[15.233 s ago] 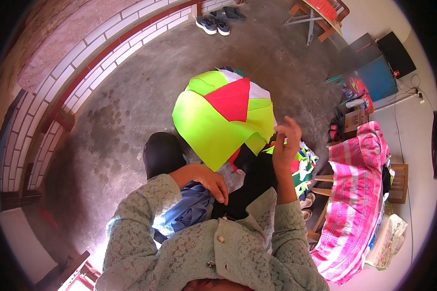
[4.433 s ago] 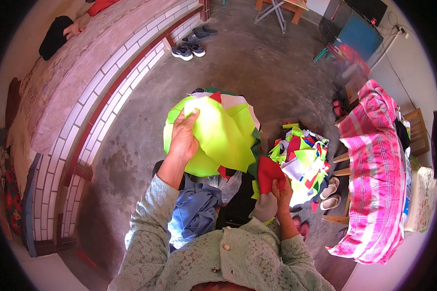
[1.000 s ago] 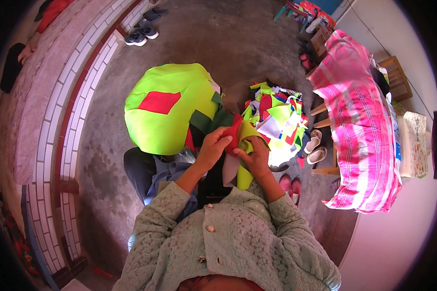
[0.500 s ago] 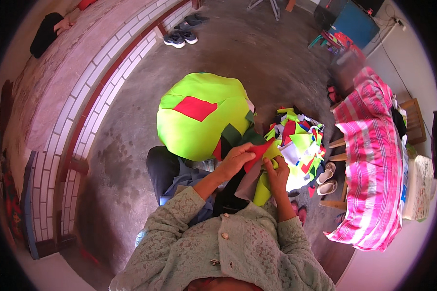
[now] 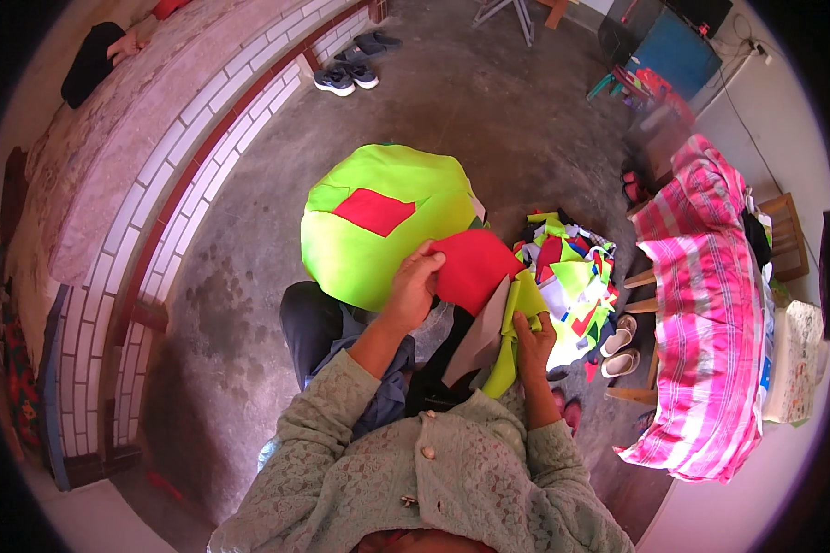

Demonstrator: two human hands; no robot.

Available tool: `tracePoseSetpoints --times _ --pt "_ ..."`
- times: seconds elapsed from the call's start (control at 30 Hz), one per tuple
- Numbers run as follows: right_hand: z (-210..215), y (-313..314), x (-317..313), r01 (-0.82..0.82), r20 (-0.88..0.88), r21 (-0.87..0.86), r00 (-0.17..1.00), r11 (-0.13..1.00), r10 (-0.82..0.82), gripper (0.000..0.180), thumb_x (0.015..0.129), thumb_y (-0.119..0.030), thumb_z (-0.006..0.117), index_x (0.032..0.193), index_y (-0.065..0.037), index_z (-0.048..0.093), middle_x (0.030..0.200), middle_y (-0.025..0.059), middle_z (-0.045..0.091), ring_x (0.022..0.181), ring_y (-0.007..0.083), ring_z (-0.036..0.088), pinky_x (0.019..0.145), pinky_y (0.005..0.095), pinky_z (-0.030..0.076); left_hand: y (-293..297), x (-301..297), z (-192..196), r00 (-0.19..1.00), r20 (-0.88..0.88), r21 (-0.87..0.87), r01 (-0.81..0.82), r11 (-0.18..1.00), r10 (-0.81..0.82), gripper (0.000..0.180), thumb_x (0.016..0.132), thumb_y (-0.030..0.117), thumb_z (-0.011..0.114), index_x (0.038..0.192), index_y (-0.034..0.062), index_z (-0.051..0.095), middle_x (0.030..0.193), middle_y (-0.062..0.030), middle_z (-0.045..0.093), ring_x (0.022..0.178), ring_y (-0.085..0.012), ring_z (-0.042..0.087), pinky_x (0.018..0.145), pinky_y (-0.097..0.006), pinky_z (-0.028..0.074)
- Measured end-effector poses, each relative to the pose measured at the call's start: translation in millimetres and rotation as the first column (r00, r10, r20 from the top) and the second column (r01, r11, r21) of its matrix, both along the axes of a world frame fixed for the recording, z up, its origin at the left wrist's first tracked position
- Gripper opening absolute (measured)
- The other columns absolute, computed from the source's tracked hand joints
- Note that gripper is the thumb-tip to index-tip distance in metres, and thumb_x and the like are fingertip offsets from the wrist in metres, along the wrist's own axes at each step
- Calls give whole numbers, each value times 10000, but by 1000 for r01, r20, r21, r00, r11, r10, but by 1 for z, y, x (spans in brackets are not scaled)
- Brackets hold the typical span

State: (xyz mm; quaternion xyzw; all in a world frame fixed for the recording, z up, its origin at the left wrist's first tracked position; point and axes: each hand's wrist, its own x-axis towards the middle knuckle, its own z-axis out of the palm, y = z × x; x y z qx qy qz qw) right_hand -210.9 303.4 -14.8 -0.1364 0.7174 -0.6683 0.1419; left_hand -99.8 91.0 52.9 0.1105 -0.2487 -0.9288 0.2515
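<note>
Pinching a red fabric piece point(image 5: 475, 267) at its edge, the left hand point(image 5: 413, 288) lifts it clear of the lap so it hangs flat, while the right hand point(image 5: 532, 339) grips the neon-yellow fabric strip point(image 5: 512, 336) below, beside the scrap pile point(image 5: 572, 272) and the yellow-green bundle point(image 5: 383, 230).

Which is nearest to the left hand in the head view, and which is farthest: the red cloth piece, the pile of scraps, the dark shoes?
1. Red cloth piece: held in the left hand, just to its right.
2. Pile of scraps: on the floor further right, past the red piece.
3. Dark shoes: far up the picture, by the brick ledge.
</note>
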Motion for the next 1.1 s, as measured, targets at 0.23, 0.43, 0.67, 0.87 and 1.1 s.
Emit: tracePoseSetpoints --times 0.23,0.43,0.67,0.87,1.1 --pt "-1 6 -1 -1 -17 54 1000 999 2 193 801 -90 651 956 10 596 835 31 596 740 100 539 654 246 444 -33 9 -4 970 44 103 -244 964 241 284 878 54 516 1158 37 477 1014 -59 595 929 -160 602 831 -317 493" --pt "9 2 0 28 -191 333 981 942 38 189 769 -118 671 819 30 565 696 82 556 646 139 520 591 302 431 -59 9 11 955 81 33 -290 956 287 295 877 64 530 1163 33 468 1000 -62 594 872 -165 620 776 -306 520" --pt "2 2 -2 46 -230 269 973 962 18 205 762 -119 665 860 38 578 722 106 588 644 160 537 599 307 441 -120 22 41 943 127 -164 -286 944 307 264 887 118 527 1134 39 482 1011 -76 606 845 -194 633 738 -325 532" --pt "14 -2 4 4 -168 258 985 966 41 241 779 -91 644 979 33 589 825 94 620 724 150 563 668 281 465 -196 54 -22 897 219 -223 -337 915 384 223 875 124 535 1090 81 498 979 -37 604 887 -166 596 745 -352 519" --pt "24 -5 4 10 -169 266 985 964 37 241 784 -80 636 990 34 587 851 85 623 744 139 565 673 276 469 -205 69 -32 790 405 -436 -276 857 460 130 887 43 482 1006 66 530 894 -27 597 781 -149 597 657 -337 533"
